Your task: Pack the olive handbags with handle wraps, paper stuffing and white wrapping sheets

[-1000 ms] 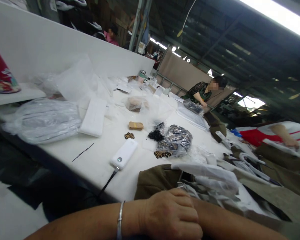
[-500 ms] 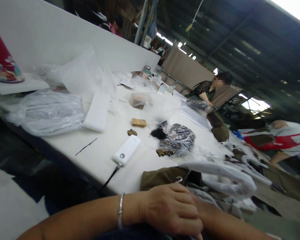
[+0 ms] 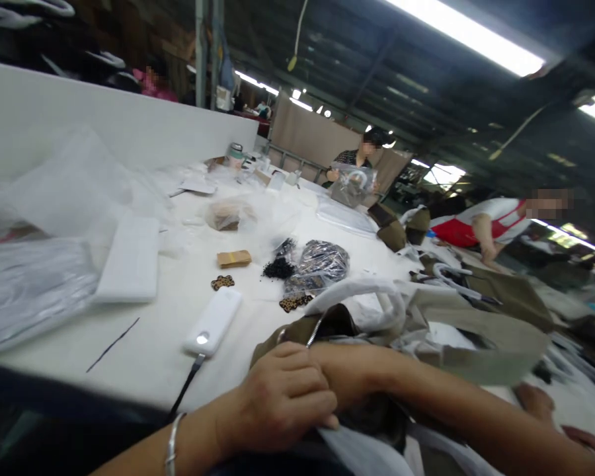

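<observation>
My left hand (image 3: 290,396), a silver bangle at its wrist, is closed with fingers curled in front of my right wrist. A white sheet (image 3: 364,453) comes out just below its fingertips; what the fingers grip is hidden. My right hand (image 3: 334,373) reaches in from the right and passes behind the left, its fingers out of sight. Both hands are at an olive-green bag (image 3: 287,327), with a metal chain (image 3: 316,330) at its opening and a white-wrapped handle (image 3: 364,287) behind it.
A white power bank (image 3: 215,320) with a black cable lies left of my hands. Beyond are leopard-print pieces (image 3: 223,283), brown tags (image 3: 234,258), black bits (image 3: 279,268) and a plastic bag (image 3: 323,261). A nearby person's hand (image 3: 535,400) is at right; two people work across the table.
The view has swung right and levelled somewhat. My left hand now sits farther left over the right wrist, and a white sheet shows below it. The far co-worker has raised a clear bag.
</observation>
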The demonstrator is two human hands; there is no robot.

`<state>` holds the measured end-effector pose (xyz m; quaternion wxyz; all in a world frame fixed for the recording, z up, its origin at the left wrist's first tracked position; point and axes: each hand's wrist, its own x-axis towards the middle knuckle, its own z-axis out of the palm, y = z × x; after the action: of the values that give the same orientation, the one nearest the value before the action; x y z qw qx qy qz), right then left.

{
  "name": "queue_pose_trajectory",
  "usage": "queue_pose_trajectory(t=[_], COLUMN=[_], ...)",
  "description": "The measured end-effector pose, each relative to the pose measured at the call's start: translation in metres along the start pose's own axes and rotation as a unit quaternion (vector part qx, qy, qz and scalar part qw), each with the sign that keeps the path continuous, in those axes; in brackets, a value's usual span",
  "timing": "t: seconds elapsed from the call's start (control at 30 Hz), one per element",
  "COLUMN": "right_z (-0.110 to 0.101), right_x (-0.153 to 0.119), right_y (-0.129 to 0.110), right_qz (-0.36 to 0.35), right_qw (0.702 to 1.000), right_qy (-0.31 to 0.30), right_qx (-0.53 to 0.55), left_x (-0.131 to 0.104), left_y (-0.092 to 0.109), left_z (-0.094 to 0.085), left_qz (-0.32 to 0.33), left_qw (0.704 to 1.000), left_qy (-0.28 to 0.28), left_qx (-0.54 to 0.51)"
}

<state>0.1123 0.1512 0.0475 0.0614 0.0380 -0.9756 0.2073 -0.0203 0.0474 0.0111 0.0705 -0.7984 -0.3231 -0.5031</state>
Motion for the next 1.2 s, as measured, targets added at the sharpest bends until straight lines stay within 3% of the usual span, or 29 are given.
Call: queue_pose_trajectory(t=[0.07, 0.13, 0.2, 0.27, 0.33, 0.37, 0.43, 0.5, 0.57, 0.67, 0.8, 0.93, 1.03, 1.1, 1.2], right_z=[-0.044, -0.089, -0.121, -0.129, -0.112, -0.094, -0.05, -0.003, 0.034, 0.059, 0.045, 0.022, 0.015, 0.013, 0.006], right_x=[0.004, -0.019, -0.063, -0.121, -0.179, -0.206, -0.247, -0.268, -0.268, -0.243, -0.208, -0.198, -0.198, -0.195, -0.189], right_y=[-0.009, -0.028, -0.053, -0.075, -0.086, -0.086, -0.079, -0.064, -0.05, -0.035, -0.031, -0.025, -0.01, 0.003, 0.021], right_qz=[0.004, 0.067, 0.165, 0.271, 0.412, 0.489, 0.638, 0.692, 0.65, 0.466, 0.286, 0.219, 0.212, 0.207, 0.18], right_qw=[0.997, 0.994, 0.984, 0.952, 0.887, 0.839, 0.712, 0.626, 0.589, 0.541, 0.444, 0.398, 0.375, 0.377, 0.437], right_qy=[-0.074, -0.067, 0.035, 0.143, 0.206, 0.229, 0.25, 0.248, 0.3, 0.459, 0.606, 0.658, 0.669, 0.653, 0.636], right_qx=[0.031, 0.062, 0.06, 0.026, 0.046, 0.075, 0.154, 0.258, 0.375, 0.529, 0.595, 0.601, 0.606, 0.623, 0.61], left_x=[0.0, 0.002, 0.008, 0.017, 0.029, 0.035, 0.051, 0.069, 0.089, 0.115, 0.138, 0.157, 0.168, 0.173, 0.177], left_y=[-0.004, -0.01, -0.017, -0.026, -0.036, -0.04, -0.044, -0.04, -0.026, 0.003, 0.028, 0.016, 0.002, -0.001, 0.003], left_z=[-0.009, -0.014, -0.019, -0.022, -0.026, -0.027, -0.028, -0.024, -0.013, 0.018, 0.067, 0.089, 0.089, 0.087, 0.086], left_qz=[-0.024, -0.05, -0.085, -0.116, -0.124, -0.125, -0.125, -0.118, -0.084, -0.007, 0.041, 0.044, 0.052, 0.041, -0.036], left_qw=[0.999, 0.997, 0.993, 0.985, 0.978, 0.973, 0.963, 0.958, 0.955, 0.936, 0.91, 0.856, 0.83, 0.824, 0.835], left_qy=[-0.026, -0.049, -0.081, -0.123, -0.169, -0.194, -0.237, -0.26, -0.278, -0.341, -0.409, -0.503, -0.531, -0.535, -0.506], left_qx=[-0.002, 0.012, 0.03, 0.034, 0.022, 0.015, -0.002, -0.023, -0.052, -0.087, -0.058, -0.107, -0.163, -0.184, -0.21])
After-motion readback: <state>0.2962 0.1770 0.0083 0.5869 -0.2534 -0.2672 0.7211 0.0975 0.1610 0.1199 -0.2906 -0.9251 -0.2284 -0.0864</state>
